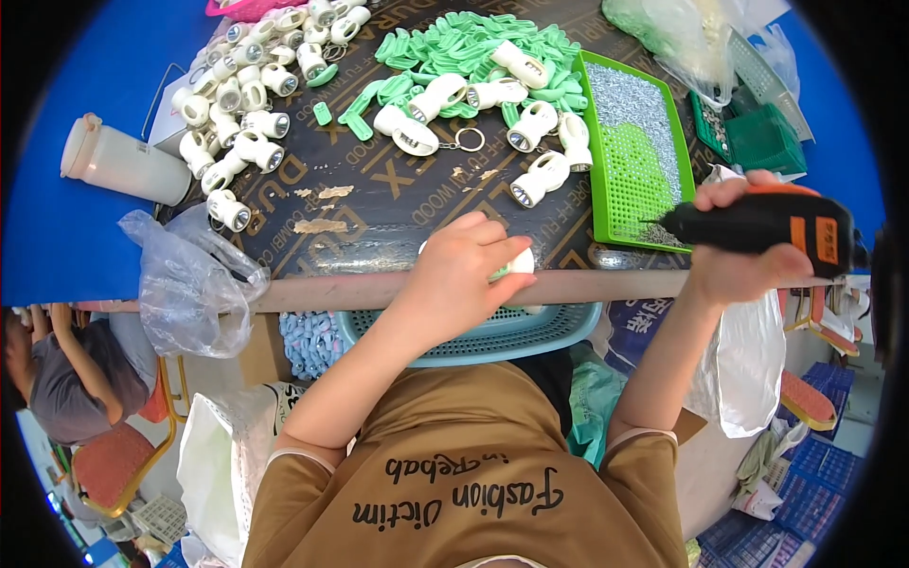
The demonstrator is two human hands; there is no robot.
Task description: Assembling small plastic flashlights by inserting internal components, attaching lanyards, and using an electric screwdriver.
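The left hand is pinching a white and green piece at the table's front edge, its fingers hiding most of it. Taking that hand as the clock's centre, with twelve pointing away from the wearer, the right hand is lying at three o'clock, wrapping firmly round a black driver. The driver's tip is pointing toward nine, over the near end of a green tray at two o'clock. Whether the tip is carrying a screw, I cannot tell: it is too small.

Several things could be going wrong from here. The pinch is narrow and the edge is close, so a slip could be sending the piece toward six o'clock, where a blue basket is sitting below. The tray is holding loose screws, and a careless nudge of the tip could be scattering them. A poorly seated screw could be falling off in any crossing toward nine. Because the fingertips are lying so near the piece's exposed end, a skidding tip could be jabbing them. White torches are crowding one o'clock, and a forearm swinging wide could be knocking them; a green heap is spreading at twelve, loosely stacked and probably prone to sliding.
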